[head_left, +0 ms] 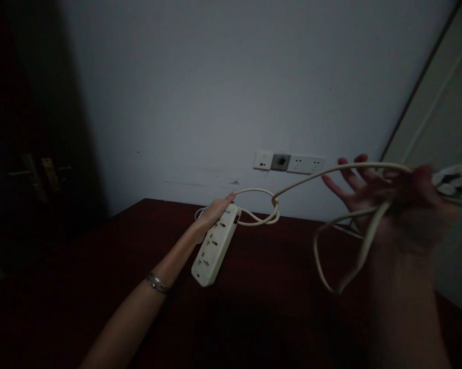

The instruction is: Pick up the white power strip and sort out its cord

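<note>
My left hand (214, 211) grips the top end of a cream power strip (212, 249), held tilted above the dark red table (146, 241). The strip's cream cable (333, 171) runs right from it, with a loose knot (275, 205) near the strip. My right hand (384, 200) is raised close to the camera, fingers spread, with loops of the cable draped over the palm and hanging below it. A striped, blurred thing (457, 184) sits at the right hand's far side; I cannot tell what it is.
A white wall socket panel (290, 163) is set in the pale wall above the table's back edge. A dark door with a handle (35, 177) stands at the left. A light door or frame (442, 113) rises at the right.
</note>
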Demonstrator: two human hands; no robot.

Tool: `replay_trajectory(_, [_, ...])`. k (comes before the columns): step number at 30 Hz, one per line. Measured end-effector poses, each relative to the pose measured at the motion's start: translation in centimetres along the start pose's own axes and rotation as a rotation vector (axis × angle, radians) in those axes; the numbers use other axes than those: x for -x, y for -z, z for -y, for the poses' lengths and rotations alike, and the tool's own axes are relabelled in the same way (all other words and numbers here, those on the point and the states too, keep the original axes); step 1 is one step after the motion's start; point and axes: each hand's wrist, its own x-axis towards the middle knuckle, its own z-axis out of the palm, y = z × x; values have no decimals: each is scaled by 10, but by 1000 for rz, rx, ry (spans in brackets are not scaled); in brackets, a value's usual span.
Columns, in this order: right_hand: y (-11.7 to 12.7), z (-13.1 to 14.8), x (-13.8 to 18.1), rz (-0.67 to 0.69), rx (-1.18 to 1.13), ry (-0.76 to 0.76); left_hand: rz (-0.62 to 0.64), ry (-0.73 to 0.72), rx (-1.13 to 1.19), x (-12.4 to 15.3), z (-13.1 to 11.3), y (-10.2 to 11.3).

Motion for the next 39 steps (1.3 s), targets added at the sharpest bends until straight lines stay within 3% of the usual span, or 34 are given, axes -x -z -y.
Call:
replay_trajectory(2, [-2,-8,1,57,-111,-62,-27,-44,-40,5,-10,-7])
replay_trajectory(6, [-9,-35,3,22,-269,-147,-115,-124,-192,15,-21,-20])
replay_trajectory(10, [-13,-60,4,-62,-498,-242,-184,-234,-305,20,-15,-31])
replay_trajectory(12, [-14,-64,6,-68,-684,-337,-168,-207,-340,19,-8,-38])
replay_trajectory(17, [-17,-56,15,135,-1093,-637,-164,-56,-313,8,11,-43])
replay_trajectory(22, [-17,-47,22,257,-1199,-682,-187,-33,-309,-4,20,-29])
replay_trajectory(29, [-2,-39,10,225,-883,-579,-296,-127,-338,-7,28,-13])
replay_trajectory(33, [15,-26,-6,274,-420,-588,-335,-183,-373,-2,17,-6])
replay_trajectory(39, [32,-25,-18,254,272,-618,-451,-380,-350,15,-24,10])
